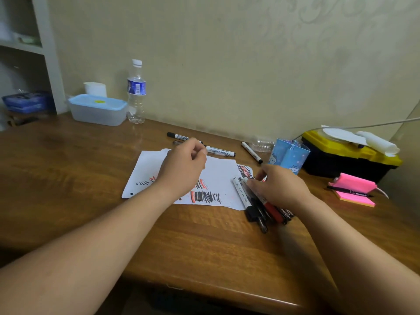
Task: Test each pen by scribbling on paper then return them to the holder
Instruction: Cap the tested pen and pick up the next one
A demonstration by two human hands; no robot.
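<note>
A white paper (pixel 219 172) with black and red scribbles lies mid-desk. My left hand (pixel 183 165) hovers over its far part with fingers curled, fingertips beside two black-capped white markers (pixel 220 151) along the paper's far edge; whether it holds anything is hidden. My right hand (pixel 280 187) lies over a pile of pens (pixel 261 211) at the paper's right edge, its thumb and fingertips pinching the top of one marker (pixel 246 181). The blue pen holder (pixel 288 155) stands just beyond the right hand. Another marker (pixel 251 152) lies to the holder's left.
A yellow-and-black toolbox (pixel 347 155) with tissues on top sits right of the holder. Pink sticky notes (pixel 352 189) carry a black pen. A water bottle (pixel 136 92) and a lidded plastic box (pixel 97 110) stand far left by the wall. The desk's front edge (pixel 227 289) is near.
</note>
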